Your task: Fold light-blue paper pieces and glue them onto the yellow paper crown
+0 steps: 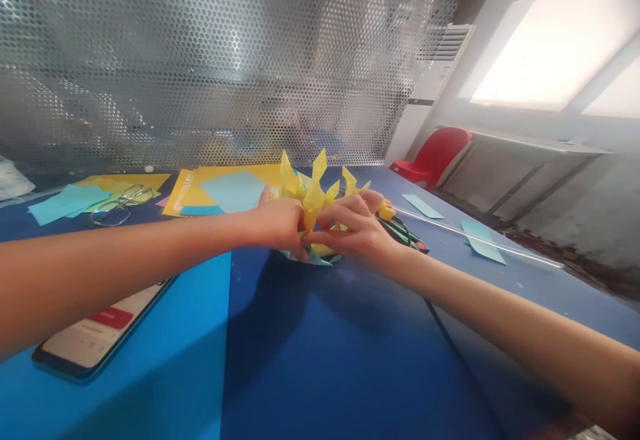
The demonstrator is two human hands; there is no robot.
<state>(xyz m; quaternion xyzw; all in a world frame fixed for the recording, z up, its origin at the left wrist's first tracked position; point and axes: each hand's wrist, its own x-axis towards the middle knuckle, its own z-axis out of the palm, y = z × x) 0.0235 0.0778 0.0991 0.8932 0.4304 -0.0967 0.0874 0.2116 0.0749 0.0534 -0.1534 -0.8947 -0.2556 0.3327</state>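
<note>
At the middle of the table stands a folded paper piece with pointed yellow petals [314, 201], like a paper flower, and light blue paper tips [320, 259] low at its front. My left hand [284, 221] is closed at its left side, thumb low near the blue paper and index finger raised behind. From the right, my right hand [357, 228] pinches at the base of the front yellow petal, its fingertips almost meeting my left fingers. The exact fold between the fingertips is hidden.
A phone [100, 340] lies on a bright blue sheet [165, 373] at left. Glasses [113, 213] rest among paper pieces. Yellow sheets [183, 190] lie behind my left hand. Dark-handled tool [400, 232], a clear rod [480, 237] and blue strips [483, 241] are right. A perforated metal panel [225, 60] borders the back.
</note>
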